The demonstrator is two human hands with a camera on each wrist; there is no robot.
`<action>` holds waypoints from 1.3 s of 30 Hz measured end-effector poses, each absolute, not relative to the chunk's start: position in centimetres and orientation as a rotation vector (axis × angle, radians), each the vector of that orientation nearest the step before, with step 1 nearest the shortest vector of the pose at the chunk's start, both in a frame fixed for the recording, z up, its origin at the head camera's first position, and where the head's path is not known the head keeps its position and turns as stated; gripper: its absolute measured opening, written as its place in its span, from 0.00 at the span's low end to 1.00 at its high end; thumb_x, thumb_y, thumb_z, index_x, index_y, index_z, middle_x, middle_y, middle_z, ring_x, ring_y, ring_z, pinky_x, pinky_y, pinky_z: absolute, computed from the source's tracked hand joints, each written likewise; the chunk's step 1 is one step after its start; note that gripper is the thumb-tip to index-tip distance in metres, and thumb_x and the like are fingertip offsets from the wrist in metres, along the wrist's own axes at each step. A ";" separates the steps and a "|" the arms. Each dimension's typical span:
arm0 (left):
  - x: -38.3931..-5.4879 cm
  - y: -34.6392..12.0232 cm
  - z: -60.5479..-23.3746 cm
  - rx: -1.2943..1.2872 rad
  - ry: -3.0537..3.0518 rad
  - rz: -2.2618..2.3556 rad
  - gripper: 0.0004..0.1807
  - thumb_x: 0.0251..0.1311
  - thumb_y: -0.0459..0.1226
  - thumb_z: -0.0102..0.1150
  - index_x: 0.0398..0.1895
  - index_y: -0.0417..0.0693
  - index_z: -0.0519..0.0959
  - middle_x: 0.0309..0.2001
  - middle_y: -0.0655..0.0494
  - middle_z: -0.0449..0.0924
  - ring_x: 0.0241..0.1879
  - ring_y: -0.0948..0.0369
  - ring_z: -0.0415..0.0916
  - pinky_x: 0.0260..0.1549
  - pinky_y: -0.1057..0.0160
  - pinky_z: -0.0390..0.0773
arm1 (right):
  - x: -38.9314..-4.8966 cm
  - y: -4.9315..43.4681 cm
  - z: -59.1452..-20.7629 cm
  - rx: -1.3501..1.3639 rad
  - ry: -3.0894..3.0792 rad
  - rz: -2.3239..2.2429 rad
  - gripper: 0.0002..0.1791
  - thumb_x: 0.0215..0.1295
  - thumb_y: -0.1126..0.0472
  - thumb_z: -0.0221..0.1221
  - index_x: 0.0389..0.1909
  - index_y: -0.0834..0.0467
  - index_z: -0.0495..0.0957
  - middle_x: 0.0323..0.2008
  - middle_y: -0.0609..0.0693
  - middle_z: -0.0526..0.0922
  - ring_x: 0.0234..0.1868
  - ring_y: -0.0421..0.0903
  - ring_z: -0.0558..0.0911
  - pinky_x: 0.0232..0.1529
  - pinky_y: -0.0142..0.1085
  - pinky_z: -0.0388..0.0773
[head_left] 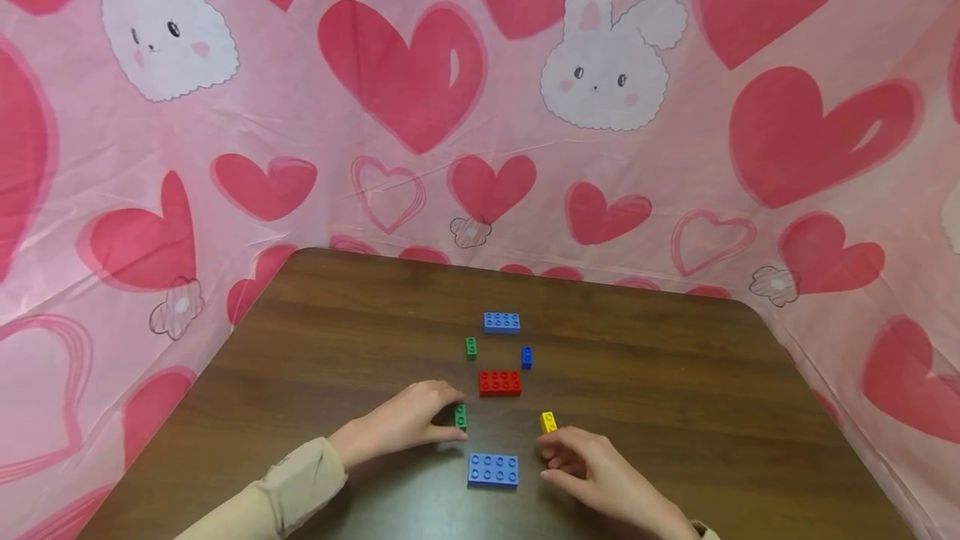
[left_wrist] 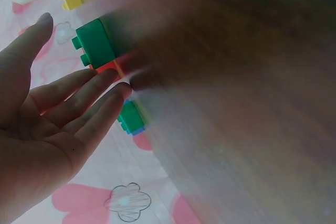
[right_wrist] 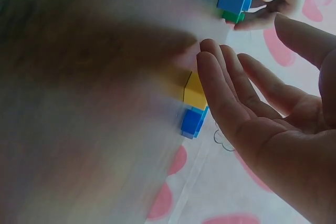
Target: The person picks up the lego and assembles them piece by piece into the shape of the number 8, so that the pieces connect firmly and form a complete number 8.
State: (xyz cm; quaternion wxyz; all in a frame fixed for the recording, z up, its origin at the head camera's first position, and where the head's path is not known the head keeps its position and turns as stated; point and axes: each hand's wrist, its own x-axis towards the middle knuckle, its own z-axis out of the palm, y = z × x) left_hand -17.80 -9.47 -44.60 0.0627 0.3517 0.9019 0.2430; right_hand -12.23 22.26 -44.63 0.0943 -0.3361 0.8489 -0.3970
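Reaching appears to be the step in hand, the left grip point(head_left: 408, 419) wide about the nearer green two-stud brick point(head_left: 461, 417), the right grip point(head_left: 591, 467) parted beside the yellow brick point(head_left: 549, 421) on the worktop point(head_left: 337, 315), so light pinches seem called for next.

The brown wood-grain counter point(head_left: 352, 319) carries, far to near and all apart: far light-blue eight-stud brick point(head_left: 502, 323); far green two-stud brick point(head_left: 471, 348), left of dark-blue two-stud brick point(head_left: 527, 358); red eight-stud brick point(head_left: 500, 383); near green two-stud brick point(head_left: 461, 417), left of yellow two-stud brick point(head_left: 549, 422); near light-blue eight-stud brick point(head_left: 492, 471).
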 end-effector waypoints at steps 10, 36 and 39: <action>-17.9 -9.5 -44.7 1.068 2.724 0.736 0.26 0.58 0.51 0.68 0.53 0.42 0.82 0.45 0.55 0.85 0.42 0.64 0.79 0.47 0.60 0.82 | -12.1 21.5 -44.7 -1.012 2.491 -1.175 0.19 0.68 0.56 0.62 0.51 0.65 0.77 0.40 0.55 0.84 0.40 0.29 0.80 0.38 0.28 0.83; -18.0 -9.3 -44.9 1.077 2.742 0.732 0.21 0.57 0.46 0.70 0.50 0.43 0.83 0.42 0.56 0.85 0.40 0.65 0.79 0.44 0.64 0.82 | -12.8 19.7 -44.6 -0.896 2.411 -1.096 0.21 0.64 0.53 0.66 0.52 0.62 0.79 0.41 0.50 0.84 0.38 0.29 0.79 0.39 0.26 0.81; -18.1 -9.3 -45.0 1.094 2.748 0.725 0.20 0.58 0.44 0.70 0.50 0.43 0.83 0.42 0.56 0.85 0.39 0.65 0.79 0.43 0.65 0.82 | -12.8 19.5 -44.6 -0.909 2.420 -1.094 0.21 0.63 0.53 0.66 0.52 0.62 0.79 0.41 0.50 0.84 0.37 0.29 0.79 0.38 0.26 0.81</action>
